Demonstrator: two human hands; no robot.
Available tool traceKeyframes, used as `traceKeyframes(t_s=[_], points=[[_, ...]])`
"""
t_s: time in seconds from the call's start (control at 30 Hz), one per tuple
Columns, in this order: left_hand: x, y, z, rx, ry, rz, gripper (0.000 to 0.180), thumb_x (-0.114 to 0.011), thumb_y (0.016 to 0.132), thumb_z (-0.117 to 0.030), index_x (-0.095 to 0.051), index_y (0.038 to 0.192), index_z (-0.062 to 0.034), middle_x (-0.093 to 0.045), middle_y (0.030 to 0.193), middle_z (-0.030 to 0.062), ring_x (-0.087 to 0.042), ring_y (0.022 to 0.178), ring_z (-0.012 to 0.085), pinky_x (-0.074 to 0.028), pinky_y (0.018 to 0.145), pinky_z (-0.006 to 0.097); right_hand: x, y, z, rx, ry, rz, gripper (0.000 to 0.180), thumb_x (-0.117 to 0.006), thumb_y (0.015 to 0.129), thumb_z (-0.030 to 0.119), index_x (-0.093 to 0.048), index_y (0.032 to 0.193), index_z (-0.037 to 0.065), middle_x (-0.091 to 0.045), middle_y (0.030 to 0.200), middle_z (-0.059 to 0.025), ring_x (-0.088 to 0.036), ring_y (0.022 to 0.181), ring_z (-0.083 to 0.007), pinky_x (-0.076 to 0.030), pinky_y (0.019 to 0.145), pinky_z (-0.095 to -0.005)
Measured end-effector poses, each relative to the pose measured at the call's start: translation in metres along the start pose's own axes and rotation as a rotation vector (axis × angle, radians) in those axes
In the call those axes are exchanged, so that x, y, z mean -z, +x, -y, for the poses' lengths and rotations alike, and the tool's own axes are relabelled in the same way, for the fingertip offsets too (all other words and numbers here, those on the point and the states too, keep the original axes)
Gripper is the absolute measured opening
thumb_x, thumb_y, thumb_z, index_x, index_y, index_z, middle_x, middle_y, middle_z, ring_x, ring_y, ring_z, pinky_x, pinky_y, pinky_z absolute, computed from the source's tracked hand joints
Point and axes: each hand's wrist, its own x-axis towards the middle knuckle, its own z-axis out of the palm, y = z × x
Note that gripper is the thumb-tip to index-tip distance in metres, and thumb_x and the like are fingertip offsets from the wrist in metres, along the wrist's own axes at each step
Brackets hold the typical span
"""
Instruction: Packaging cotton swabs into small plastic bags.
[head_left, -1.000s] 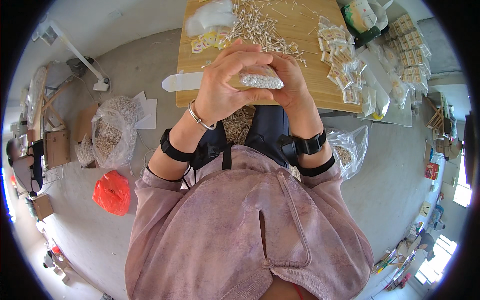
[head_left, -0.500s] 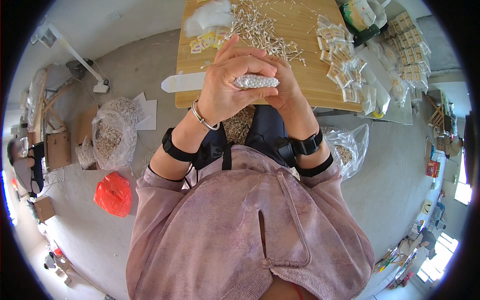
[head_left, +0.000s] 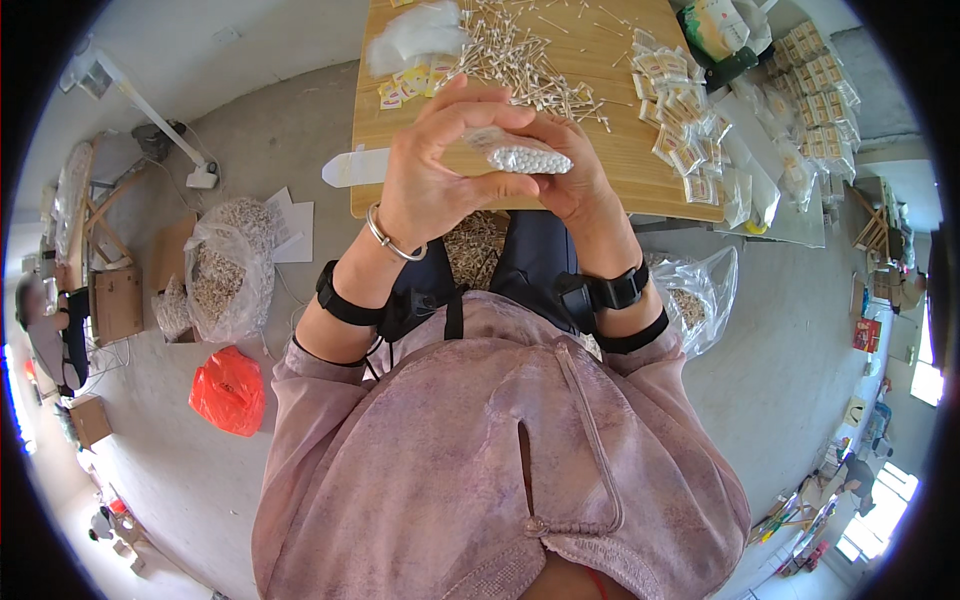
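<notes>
A clear bag packed with cotton swabs [head_left: 530,159] is held up between my hands, its white cotton tips facing me. My left hand [head_left: 428,150] curves round its left side in a loose C, fingers over the top and thumb along the lower edge. A gap shows between that palm and the bag. On the other side, my right hand [head_left: 578,180] grips the bag from behind, some of its fingers hidden. Beyond them, loose cotton swabs [head_left: 520,65] are heaped on the wooden table [head_left: 620,170].
Filled swab packs [head_left: 690,120] lie along the table's right side. Yellow-and-white cards [head_left: 408,84] and clear plastic bags [head_left: 415,38] are at the back left. A pale strip [head_left: 352,168] juts past the left edge. A large swab sack [head_left: 225,270] and red bag [head_left: 228,390] stand on the floor.
The swab bag has shifted slightly right and tilted, so more of its clear side shows. My left hand has loosened and drawn left, widening the gap between its palm and the bag.
</notes>
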Motion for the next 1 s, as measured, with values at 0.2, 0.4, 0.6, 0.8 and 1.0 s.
traceKeyframes(t_s=[0.2,0.4,0.6,0.8,1.0], points=[[0.005,-0.003,0.007,-0.089,0.073,0.07,0.028,-0.082,0.061,-0.013,-0.064,0.083,-0.0127,-0.07,0.088,-0.0017,-0.058,0.106,0.0166,-0.028,0.107,0.042,-0.006,-0.007,0.012,-0.023,-0.022,0.025,0.017,-0.054,0.086,0.01,-0.062,0.087,-0.005,-0.061,0.073,-0.0075,-0.057,0.053,-0.0096,-0.04,0.035,-0.0181],[0.006,-0.004,0.013,-0.102,0.007,0.081,0.031,-0.082,0.062,-0.014,-0.065,0.087,-0.0123,-0.07,0.088,-0.0029,-0.058,0.106,0.0161,-0.028,0.107,0.043,0.0,-0.001,0.007,0.005,-0.057,-0.018,0.016,-0.054,0.086,0.01,-0.063,0.086,-0.004,-0.061,0.071,-0.0062,-0.057,0.052,-0.0092,-0.038,0.035,-0.0182],[-0.005,-0.001,-0.002,-0.047,0.058,0.043,0.038,-0.082,0.06,-0.02,-0.068,0.094,-0.0128,-0.069,0.094,-0.0046,-0.059,0.104,0.0178,-0.03,0.106,0.044,-0.004,0.0,0.006,0.01,-0.039,-0.05,0.014,-0.054,0.084,0.007,-0.063,0.083,-0.004,-0.061,0.071,-0.0075,-0.058,0.054,-0.0111,-0.042,0.037,-0.0206],[0.001,-0.003,0.011,-0.147,0.11,0.162,0.033,-0.083,0.058,-0.022,-0.071,0.089,-0.0173,-0.069,0.095,-0.0047,-0.058,0.109,0.0181,-0.027,0.107,0.045,-0.002,0.001,0.004,0.007,0.02,-0.027,0.015,-0.054,0.084,0.005,-0.062,0.078,-0.006,-0.062,0.073,-0.0103,-0.061,0.058,-0.0156,-0.051,0.047,-0.0267],[0.0,0.0,0.006,-0.044,0.081,0.133,0.035,-0.083,0.057,-0.025,-0.071,0.089,-0.018,-0.069,0.095,-0.0068,-0.056,0.112,0.0191,-0.024,0.108,0.047,-0.002,-0.001,0.007,0.003,0.027,0.014,0.016,-0.053,0.087,0.006,-0.061,0.084,-0.007,-0.063,0.081,-0.0133,-0.065,0.069,-0.0181,-0.055,0.058,-0.0287]])
